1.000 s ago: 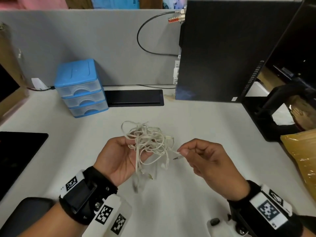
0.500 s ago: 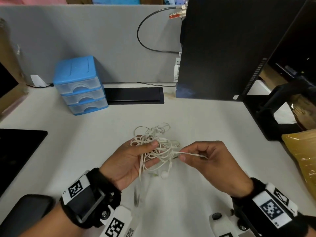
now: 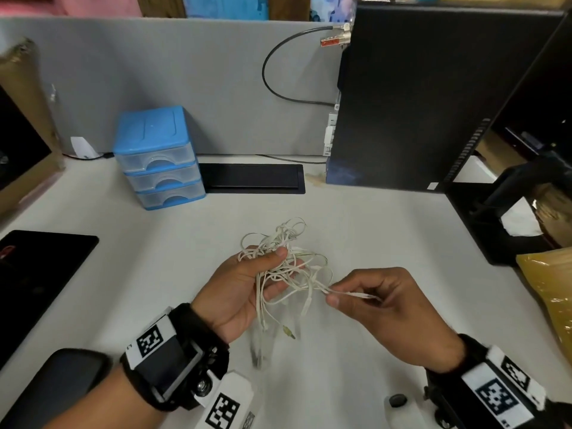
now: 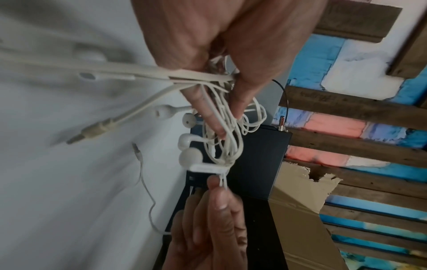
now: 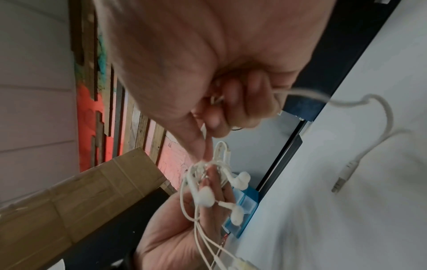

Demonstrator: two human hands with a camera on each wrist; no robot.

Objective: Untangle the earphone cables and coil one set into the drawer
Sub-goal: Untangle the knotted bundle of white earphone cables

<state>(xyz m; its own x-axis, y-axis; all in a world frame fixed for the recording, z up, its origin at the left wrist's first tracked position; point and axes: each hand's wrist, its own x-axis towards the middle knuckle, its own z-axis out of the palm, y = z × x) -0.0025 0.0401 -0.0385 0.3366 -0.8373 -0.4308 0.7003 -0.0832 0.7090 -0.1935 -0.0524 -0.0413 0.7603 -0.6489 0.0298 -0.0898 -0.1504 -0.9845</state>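
A tangled bundle of white earphone cables (image 3: 286, 264) hangs above the middle of the desk. My left hand (image 3: 247, 280) grips the bundle, thumb on top, and loose loops stick out above it. A strand with a jack plug (image 3: 288, 332) dangles below. My right hand (image 3: 365, 294) pinches one strand (image 3: 349, 294) pulled sideways out of the bundle. In the left wrist view several earbuds (image 4: 188, 157) and a plug (image 4: 92, 131) hang from the bundle. In the right wrist view earbuds (image 5: 205, 198) lie against the left palm. The blue drawer unit (image 3: 159, 157) stands at the back left, all three drawers closed.
A black computer tower (image 3: 418, 97) stands at the back right, with a black stand (image 3: 501, 218) and a yellow bag (image 3: 551, 292) on the right. A black cable tray (image 3: 252, 178) sits beside the drawers. A dark pad (image 3: 37, 274) lies at the left.
My left hand has carried the bundle slightly right and regripped it with the thumb on top. My right hand has pulled a longer strand out through its pinch.
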